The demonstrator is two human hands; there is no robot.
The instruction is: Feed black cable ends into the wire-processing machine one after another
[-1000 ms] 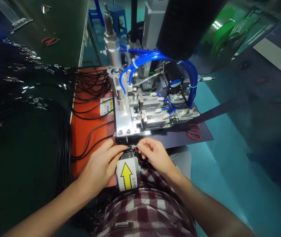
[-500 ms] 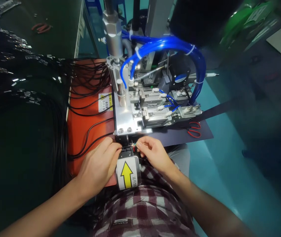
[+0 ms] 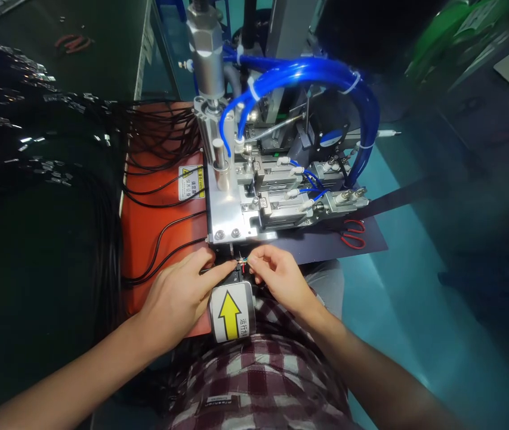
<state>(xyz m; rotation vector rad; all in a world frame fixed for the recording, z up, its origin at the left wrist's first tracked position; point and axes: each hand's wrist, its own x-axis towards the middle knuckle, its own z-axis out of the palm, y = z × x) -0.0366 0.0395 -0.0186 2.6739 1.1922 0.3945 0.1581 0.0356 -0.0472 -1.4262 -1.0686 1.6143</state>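
My left hand (image 3: 178, 292) has one digit stretched forward, its tip at the end of a small black fixture (image 3: 235, 276). The other fingers bend apart from it, near the machine's front edge. My right hand (image 3: 278, 275) is closed in a pinch on thin coloured wires (image 3: 244, 260) at the fixture's right end. A bit of red shows just below the wires. The black cable behind these wires is hidden under my left hand. Directly in front of my body is a white plate with a yellow arrow (image 3: 230, 310).
A metal press machine (image 3: 227, 209) with blue air hoses (image 3: 308, 71) stands just beyond my hands. Black cables (image 3: 164, 230) lie across the orange mat (image 3: 142, 239) at left. Red-handled scissors (image 3: 353, 234) lie on the right. Red-handled pliers (image 3: 73, 43) are at the far left.
My left hand has gone from pinching the black cable to stretching one digit rightward to the wires. My right hand keeps its pinch in nearly the same place.
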